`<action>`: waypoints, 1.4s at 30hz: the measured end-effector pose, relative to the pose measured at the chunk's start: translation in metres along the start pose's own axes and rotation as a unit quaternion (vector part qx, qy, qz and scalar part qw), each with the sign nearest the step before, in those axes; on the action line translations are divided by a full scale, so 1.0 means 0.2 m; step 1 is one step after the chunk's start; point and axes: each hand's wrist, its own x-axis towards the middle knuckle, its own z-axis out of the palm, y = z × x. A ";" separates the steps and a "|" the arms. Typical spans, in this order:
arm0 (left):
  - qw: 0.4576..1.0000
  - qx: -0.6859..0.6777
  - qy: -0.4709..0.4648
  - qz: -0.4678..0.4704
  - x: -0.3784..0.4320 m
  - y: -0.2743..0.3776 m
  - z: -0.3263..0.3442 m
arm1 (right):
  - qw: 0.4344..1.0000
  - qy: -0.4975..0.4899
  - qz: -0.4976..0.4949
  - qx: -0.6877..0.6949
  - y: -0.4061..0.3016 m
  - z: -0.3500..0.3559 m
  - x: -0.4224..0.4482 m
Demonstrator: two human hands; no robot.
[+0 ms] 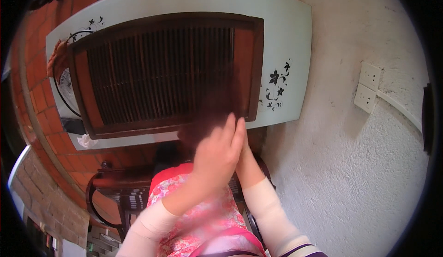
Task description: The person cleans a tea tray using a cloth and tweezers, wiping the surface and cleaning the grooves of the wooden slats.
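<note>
My left hand (219, 148) and my right hand (245, 141) are close together over the near right edge of a low table. The left hand, fingers extended, overlaps the right and hides most of it. A dark reddish-brown thing (204, 118), possibly a cloth, is badly blurred just beyond and beside my left hand; which hand grips it is not visible. Beneath is a slatted dark wooden panel in a frame (258, 67), lying on the white, flower-patterned tabletop (287, 25).
An orange-brown cloth (57, 58) hangs over a round, dark-rimmed object at the table's left end. A black box (73, 126) and crumpled white tissue (87, 141) lie nearby. A dark wooden chair (121, 177) stands at my side; a wall with sockets (367, 86) is right.
</note>
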 end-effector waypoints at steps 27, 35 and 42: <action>0.998 -0.017 -0.003 -0.059 0.17 -0.55 0.38 | 0.294 -0.203 -0.418 -0.835 0.29 0.67 0.51; 0.995 -0.043 0.029 -0.089 0.11 -0.63 0.38 | 0.191 -0.178 -0.430 -0.864 0.23 0.49 0.44; 0.999 -0.026 -0.009 -0.040 0.01 -0.67 0.41 | 0.255 -0.187 -0.458 -0.831 0.19 0.40 0.38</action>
